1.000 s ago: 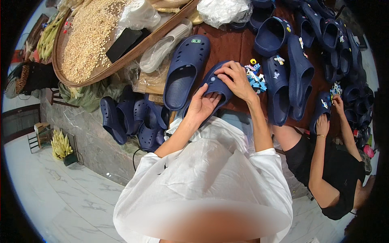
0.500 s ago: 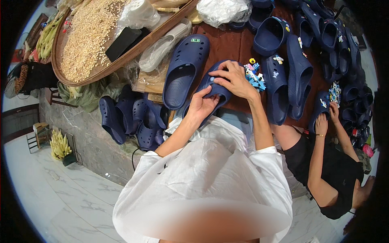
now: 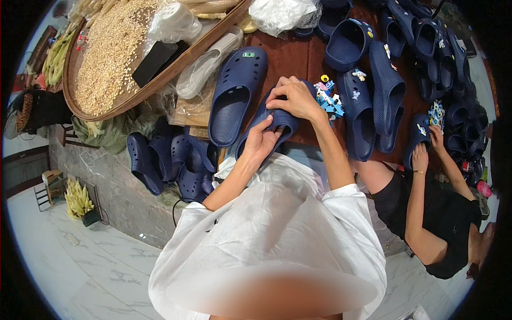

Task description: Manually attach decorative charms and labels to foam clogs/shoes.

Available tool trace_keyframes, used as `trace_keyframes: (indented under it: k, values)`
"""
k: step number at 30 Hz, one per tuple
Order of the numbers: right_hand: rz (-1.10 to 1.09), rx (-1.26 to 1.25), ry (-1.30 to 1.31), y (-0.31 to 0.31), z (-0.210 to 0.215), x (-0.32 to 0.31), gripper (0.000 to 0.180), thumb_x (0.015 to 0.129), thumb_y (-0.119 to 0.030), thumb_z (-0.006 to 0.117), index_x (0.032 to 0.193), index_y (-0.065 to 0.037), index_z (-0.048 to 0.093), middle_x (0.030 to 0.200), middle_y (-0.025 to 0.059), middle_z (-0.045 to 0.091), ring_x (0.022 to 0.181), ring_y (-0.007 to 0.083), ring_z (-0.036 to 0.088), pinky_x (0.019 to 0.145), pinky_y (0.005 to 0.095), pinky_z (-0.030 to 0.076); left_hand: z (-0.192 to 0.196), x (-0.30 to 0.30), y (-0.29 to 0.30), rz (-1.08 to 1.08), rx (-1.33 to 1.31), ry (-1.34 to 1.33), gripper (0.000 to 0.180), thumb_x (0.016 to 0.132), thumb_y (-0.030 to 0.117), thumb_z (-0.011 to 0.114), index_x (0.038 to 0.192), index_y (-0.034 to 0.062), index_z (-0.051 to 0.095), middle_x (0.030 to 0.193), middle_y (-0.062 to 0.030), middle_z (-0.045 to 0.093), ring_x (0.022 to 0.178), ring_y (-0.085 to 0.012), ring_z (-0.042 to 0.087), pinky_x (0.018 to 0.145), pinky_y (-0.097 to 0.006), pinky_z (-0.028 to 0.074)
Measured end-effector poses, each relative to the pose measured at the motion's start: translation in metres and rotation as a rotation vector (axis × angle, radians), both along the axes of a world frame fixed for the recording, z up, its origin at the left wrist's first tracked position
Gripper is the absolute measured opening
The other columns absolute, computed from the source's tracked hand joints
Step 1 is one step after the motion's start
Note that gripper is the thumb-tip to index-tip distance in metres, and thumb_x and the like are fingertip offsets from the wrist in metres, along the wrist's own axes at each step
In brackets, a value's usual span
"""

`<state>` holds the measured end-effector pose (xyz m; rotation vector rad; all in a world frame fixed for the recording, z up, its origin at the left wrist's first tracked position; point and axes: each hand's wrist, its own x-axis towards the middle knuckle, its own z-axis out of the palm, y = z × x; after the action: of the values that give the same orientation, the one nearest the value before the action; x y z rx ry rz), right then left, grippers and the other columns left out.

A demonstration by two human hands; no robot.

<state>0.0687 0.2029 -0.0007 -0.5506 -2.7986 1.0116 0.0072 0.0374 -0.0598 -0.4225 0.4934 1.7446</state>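
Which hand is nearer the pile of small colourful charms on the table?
Right. The right hand lies on the clog's toe beside the charms; the left hand grips the clog farther back.

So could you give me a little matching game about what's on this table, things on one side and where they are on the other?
Things:
1. navy clog
2. second navy clog
3. pile of small charms
4. black block

Places:
A. in the round woven tray by the grain
B. in both hands
C. just right of the right hand
D. just left of the held clog

Pairs: 1-B, 2-D, 3-C, 4-A
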Motion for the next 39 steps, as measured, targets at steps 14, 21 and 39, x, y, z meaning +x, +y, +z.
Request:
trace_keyframes:
  k: [14,21,39]
  values:
    - [0.027,0.010,0.129,-0.001,-0.011,-0.005,0.017,0.083,-0.027,0.070,0.083,-0.012,0.077,0.083,0.0057,0.064,0.084,0.0261,0.060,0.078,0.0376,0.045,-0.010,-0.004,0.000,0.037,0.021,-0.073,0.049,0.088,-0.003,0.065,0.133,0.0023,0.047,0.131,-0.0110,0.055,0.126,-0.0245,0.051,0.117,-0.046,0.032]
    - [-0.248,-0.087,0.226,0.001,-0.016,-0.012,0.020,0.092,-0.023,0.065,0.091,-0.005,0.074,0.083,0.0069,0.068,0.074,0.0241,0.065,0.069,0.0326,0.050,-0.005,-0.002,0.003,0.043,0.017,-0.111,0.043,0.088,0.000,0.066,0.128,0.0026,0.052,0.126,-0.0112,0.059,0.122,-0.0249,0.053,0.115,-0.046,0.033]
    - [-0.623,0.107,0.305,0.012,-0.082,0.098,0.028,0.092,-0.011,0.063,0.119,-0.003,0.064,0.117,0.0154,0.059,0.106,0.0309,0.060,0.086,0.0370,0.050,0.036,0.014,-0.038,-0.082,0.102,0.124,0.041,0.091,0.005,0.066,0.129,-0.0004,0.055,0.126,-0.0114,0.062,0.113,-0.0250,0.061,0.105,-0.040,0.046]
